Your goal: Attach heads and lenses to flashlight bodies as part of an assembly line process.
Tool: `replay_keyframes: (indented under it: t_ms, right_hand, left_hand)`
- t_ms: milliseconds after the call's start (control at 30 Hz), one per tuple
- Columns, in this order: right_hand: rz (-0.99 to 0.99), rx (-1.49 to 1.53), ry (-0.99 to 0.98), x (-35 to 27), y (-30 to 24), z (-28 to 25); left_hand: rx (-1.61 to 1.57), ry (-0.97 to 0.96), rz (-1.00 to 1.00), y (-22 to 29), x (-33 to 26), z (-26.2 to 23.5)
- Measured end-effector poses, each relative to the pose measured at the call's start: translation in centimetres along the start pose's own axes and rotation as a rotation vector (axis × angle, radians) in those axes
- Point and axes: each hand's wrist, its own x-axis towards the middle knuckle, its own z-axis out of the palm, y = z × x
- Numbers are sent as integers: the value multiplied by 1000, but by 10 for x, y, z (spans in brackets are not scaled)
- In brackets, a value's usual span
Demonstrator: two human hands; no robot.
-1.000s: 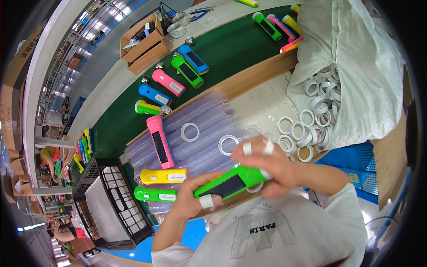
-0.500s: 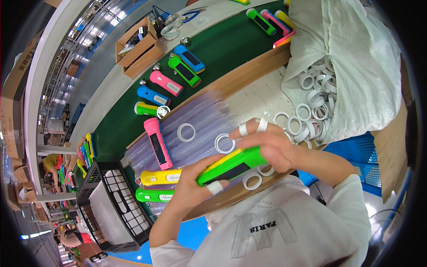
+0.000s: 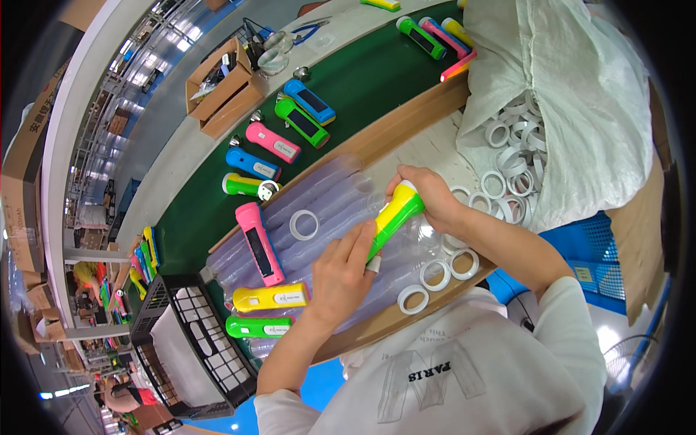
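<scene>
A yellow-and-green flashlight [image 3: 396, 220] is held slanted between both hands, its wide head up and to the right. My left hand [image 3: 342, 274] is closed round the lower body, with a white band on one digit. My right hand [image 3: 433, 197] wraps the head end, where a white edge shows; its fingertips are partly hidden. Under the hands lie long clear plastic sleeves [image 3: 341, 190]. A white ring [image 3: 304, 225] rests on them. To the left are a pink flashlight [image 3: 259, 245], a yellow flashlight [image 3: 270, 297] and a green flashlight [image 3: 259, 327].
Several white rings spill from a pale woven sack [image 3: 580, 109] at right; more white rings [image 3: 436, 276] lie near me. Flashlights, including a blue one [image 3: 252, 163], line the green belt [image 3: 362, 76]. A black crate [image 3: 210, 341] stands at left, a cardboard box [image 3: 225, 87] beyond the belt.
The flashlight has turned from nearly level to a steeper slant, head up and right. My right hand has shifted up to its head, my left hand slightly up and right.
</scene>
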Motion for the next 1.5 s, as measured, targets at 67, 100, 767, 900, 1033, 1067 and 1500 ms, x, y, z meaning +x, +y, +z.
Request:
replay_keyframes:
  t_ms: [67, 100, 767, 900, 1033, 1067, 1500]
  right_hand:
    - [-19, -26, -11, 0, -9, 5]
    - [3, -30, -62, -8, -20, 10]
    - [-331, 442, -284, -48, -5, 47]
    - [-281, 938, -556, -52, 2, 49]
    - [-507, -169, 83, -53, 1, 38]
    - [-474, -363, 237, -51, 6, 35]
    - [-409, 39, 8, -50, -4, 34]
  left_hand:
    - [17, 31, 52, -11, -2, 4]
    - [-127, 83, -17, -13, -5, 6]
    - [-1926, -339, -815, 53, -37, 24]
    - [-2253, -376, -808, 64, -42, 16]
    - [-239, 75, -315, 17, -38, 48]
    - [-120, -34, -317, 12, -34, 47]
    - [-215, 153, -223, 20, -22, 9]
